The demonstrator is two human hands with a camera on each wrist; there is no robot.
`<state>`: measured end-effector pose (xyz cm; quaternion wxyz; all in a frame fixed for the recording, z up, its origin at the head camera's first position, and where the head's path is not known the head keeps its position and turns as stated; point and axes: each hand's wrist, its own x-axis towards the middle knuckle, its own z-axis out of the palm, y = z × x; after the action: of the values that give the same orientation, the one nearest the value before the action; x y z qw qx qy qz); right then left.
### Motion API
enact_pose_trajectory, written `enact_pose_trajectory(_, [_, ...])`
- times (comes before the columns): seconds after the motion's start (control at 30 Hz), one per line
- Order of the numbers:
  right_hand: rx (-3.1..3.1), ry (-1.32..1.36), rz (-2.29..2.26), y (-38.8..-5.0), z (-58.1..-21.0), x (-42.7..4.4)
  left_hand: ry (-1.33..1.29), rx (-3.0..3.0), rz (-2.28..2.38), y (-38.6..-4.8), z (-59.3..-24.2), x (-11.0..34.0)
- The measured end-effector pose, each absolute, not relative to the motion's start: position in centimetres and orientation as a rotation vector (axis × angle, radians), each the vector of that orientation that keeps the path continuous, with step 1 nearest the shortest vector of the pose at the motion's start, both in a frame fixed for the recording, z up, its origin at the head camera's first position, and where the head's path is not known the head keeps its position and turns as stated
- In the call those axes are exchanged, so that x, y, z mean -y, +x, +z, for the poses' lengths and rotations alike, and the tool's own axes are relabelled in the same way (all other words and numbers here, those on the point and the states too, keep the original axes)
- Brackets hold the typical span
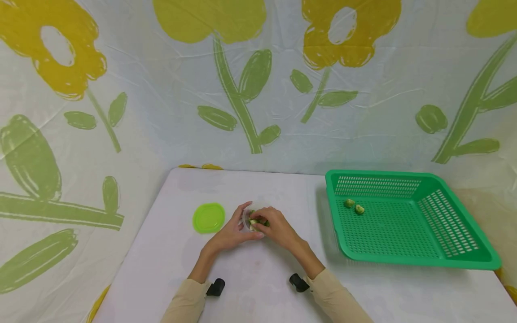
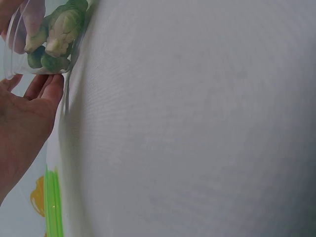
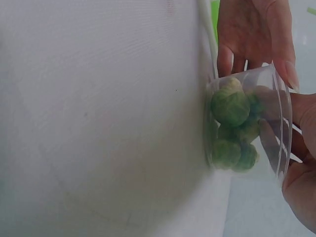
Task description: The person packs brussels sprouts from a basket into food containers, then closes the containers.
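A clear round plastic tub point(image 3: 269, 165) stands on the white table, with several green Brussels sprouts point(image 3: 230, 109) inside. My left hand point(image 1: 231, 233) holds the tub from its left side, the thumb at the near rim and the fingers round the wall. From the right, my right hand point(image 1: 279, 228) reaches down through the tub's open top. Its fingertips are at a sprout point(image 2: 35, 40) inside and seem to pinch it; the hand itself partly hides this in the head view. To the left of the tub lies a bright green lid point(image 1: 208, 218), flat on the table.
On the right side of the table point(image 1: 258, 287) sits a large green slotted basket point(image 1: 404, 261). Two Brussels sprouts point(image 1: 359, 209) lie near its left end. A flower-printed cloth point(image 1: 169, 98) hangs behind and to the sides of the table.
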<state>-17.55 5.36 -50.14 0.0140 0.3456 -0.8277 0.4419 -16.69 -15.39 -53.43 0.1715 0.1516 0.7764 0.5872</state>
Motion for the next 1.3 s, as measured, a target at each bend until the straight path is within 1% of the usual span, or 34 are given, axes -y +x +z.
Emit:
enact_pose_trajectory(0.37, [2.634, 1.077, 1.28, -18.0, -50.3, -5.2, 0.434, -2.2, 1.668, -16.8, -53.5, 15.2])
enact_pose_trajectory(0.7, [2.577, 1.21, 1.29, -18.1, -50.0, -5.9, 0.421, -2.202, 1.666, -16.7, -53.5, 15.2])
enact_pose_trajectory(0.9, [2.585, 1.262, 1.242, -17.9, -49.2, -6.4, 0.42, -2.208, 1.667, -16.8, -53.6, 15.3])
enact_pose_trajectory(1.3, [2.633, 1.282, 1.193, -17.6, -46.9, -8.5, 0.418, -2.225, 1.655, -16.9, -53.6, 15.2])
